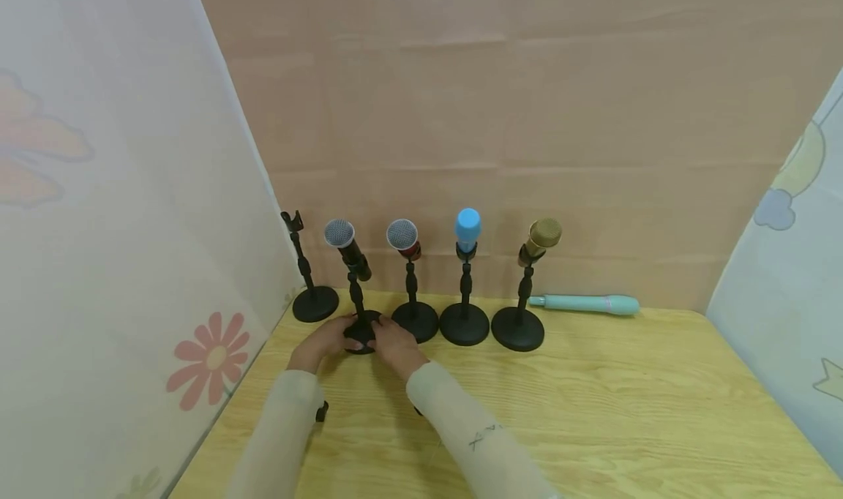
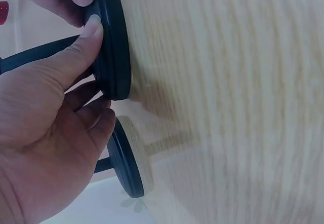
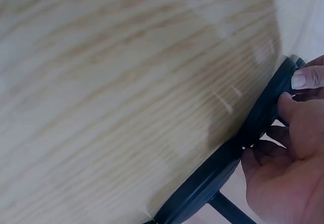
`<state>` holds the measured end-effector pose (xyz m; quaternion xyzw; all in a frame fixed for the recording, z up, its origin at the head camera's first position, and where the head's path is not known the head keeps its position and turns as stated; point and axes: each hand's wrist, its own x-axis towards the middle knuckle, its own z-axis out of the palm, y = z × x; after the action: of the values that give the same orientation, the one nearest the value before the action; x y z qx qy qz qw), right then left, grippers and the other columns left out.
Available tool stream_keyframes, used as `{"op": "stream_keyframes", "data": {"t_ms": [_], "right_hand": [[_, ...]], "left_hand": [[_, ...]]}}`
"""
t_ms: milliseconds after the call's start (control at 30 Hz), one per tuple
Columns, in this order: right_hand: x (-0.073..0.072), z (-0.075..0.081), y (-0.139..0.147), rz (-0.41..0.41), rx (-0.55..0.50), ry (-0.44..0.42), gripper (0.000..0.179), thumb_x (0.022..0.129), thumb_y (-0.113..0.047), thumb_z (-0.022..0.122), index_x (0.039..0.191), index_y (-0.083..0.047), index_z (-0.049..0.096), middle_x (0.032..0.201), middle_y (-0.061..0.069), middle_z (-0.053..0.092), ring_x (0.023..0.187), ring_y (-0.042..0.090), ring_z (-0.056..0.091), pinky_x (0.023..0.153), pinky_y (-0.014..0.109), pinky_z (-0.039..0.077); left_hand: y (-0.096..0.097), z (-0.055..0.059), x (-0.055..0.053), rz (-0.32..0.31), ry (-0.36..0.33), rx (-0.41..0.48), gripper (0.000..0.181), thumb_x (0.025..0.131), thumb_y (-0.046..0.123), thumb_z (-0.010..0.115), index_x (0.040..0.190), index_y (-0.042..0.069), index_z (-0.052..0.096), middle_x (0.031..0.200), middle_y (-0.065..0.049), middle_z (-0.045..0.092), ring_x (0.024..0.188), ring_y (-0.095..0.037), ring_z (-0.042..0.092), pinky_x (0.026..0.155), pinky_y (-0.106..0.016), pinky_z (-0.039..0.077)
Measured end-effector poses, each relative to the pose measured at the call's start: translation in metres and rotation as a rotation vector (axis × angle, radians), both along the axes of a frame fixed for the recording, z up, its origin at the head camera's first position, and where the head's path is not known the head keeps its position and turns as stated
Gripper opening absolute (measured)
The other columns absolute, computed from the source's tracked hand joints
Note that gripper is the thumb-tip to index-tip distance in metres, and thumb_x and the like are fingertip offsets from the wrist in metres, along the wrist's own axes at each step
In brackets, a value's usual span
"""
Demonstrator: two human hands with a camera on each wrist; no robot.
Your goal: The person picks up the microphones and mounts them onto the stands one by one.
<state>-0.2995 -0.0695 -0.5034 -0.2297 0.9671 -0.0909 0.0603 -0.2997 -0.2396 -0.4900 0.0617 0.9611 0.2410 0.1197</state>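
My left hand (image 1: pixel 320 342) and right hand (image 1: pixel 399 347) grip the round base of a black tabletop microphone stand (image 1: pixel 358 298) from opposite sides. That stand carries a black microphone (image 1: pixel 340 233) with a silver mesh head, tilted up to the left. In the left wrist view, the left thumb lies on top of the base (image 2: pixel 112 57) while the fingers curl around its edge. The right wrist view shows the right hand (image 3: pixel 283 158) with its fingers at the rim, where this base meets the neighbouring base (image 3: pixel 200 183).
On the left stands an empty microphone stand (image 1: pixel 315 303). To the right are stands with a silver-headed red microphone (image 1: pixel 403 235), a blue microphone (image 1: pixel 468 225) and a gold microphone (image 1: pixel 544 234). A teal microphone-shaped wand (image 1: pixel 586 304) lies at the back right near the wall.
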Motion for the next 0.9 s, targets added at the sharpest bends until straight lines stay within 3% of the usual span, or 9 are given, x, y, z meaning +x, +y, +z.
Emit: {"op": "stream_keyframes", "data": {"t_ms": [167,300,433,533,633,767,900], "right_hand": [[-0.003,0.004,0.008,0.001,-0.038,-0.007,0.052,0.103,-0.038,0.057,0.149,-0.013,0.052,0.156,0.005,0.045,0.14,0.021,0.047,0.11,0.035,0.045],[0.0,0.011,0.014,0.021,-0.086,-0.031,0.049,0.104,-0.036,0.058,0.147,-0.013,0.054,0.152,0.006,0.05,0.138,0.022,0.05,0.11,0.036,0.045],[0.004,0.023,0.023,0.096,-0.125,-0.052,0.046,0.104,-0.036,0.058,0.145,-0.015,0.056,0.146,0.005,0.056,0.134,0.023,0.054,0.108,0.037,0.046],[0.009,0.033,0.036,0.159,-0.159,-0.077,0.043,0.104,-0.034,0.059,0.142,-0.014,0.059,0.142,0.004,0.06,0.132,0.023,0.055,0.108,0.037,0.047],[0.016,0.039,0.053,0.2,-0.177,-0.092,0.042,0.103,-0.031,0.061,0.141,-0.013,0.061,0.141,0.004,0.061,0.132,0.023,0.055,0.109,0.037,0.046],[0.025,0.043,0.081,0.231,-0.18,-0.104,0.043,0.103,-0.033,0.06,0.142,-0.013,0.06,0.141,0.002,0.061,0.131,0.022,0.056,0.109,0.038,0.046],[0.031,0.042,0.117,0.249,-0.214,-0.124,0.045,0.103,-0.035,0.06,0.141,-0.01,0.06,0.139,0.004,0.063,0.126,0.023,0.061,0.106,0.039,0.049]], "left_hand": [[-0.001,-0.004,-0.006,-0.038,0.028,0.016,0.07,0.096,0.023,0.071,0.153,-0.005,0.038,0.158,-0.024,0.037,0.144,-0.043,0.037,0.117,-0.055,0.032],[-0.012,-0.009,-0.006,-0.051,0.068,0.1,0.064,0.101,0.027,0.064,0.149,-0.009,0.041,0.153,-0.027,0.042,0.141,-0.046,0.04,0.115,-0.057,0.034],[-0.025,-0.01,-0.005,0.078,0.19,0.142,0.052,0.105,0.026,0.057,0.14,-0.013,0.051,0.143,-0.032,0.051,0.135,-0.05,0.045,0.111,-0.061,0.037],[-0.031,-0.011,-0.005,0.212,0.278,0.122,0.046,0.104,0.022,0.056,0.134,-0.013,0.057,0.136,-0.033,0.055,0.13,-0.052,0.048,0.109,-0.062,0.039],[-0.038,-0.013,-0.007,0.302,0.333,0.079,0.043,0.102,0.019,0.057,0.131,-0.012,0.058,0.132,-0.034,0.056,0.127,-0.052,0.049,0.106,-0.061,0.042],[-0.046,-0.014,-0.009,0.384,0.333,0.01,0.049,0.103,0.021,0.055,0.134,-0.016,0.05,0.132,-0.037,0.049,0.127,-0.053,0.043,0.103,-0.063,0.043],[-0.053,-0.015,-0.01,0.402,0.275,-0.002,0.057,0.105,0.024,0.05,0.136,-0.022,0.04,0.133,-0.041,0.041,0.129,-0.055,0.038,0.104,-0.065,0.041]]}}
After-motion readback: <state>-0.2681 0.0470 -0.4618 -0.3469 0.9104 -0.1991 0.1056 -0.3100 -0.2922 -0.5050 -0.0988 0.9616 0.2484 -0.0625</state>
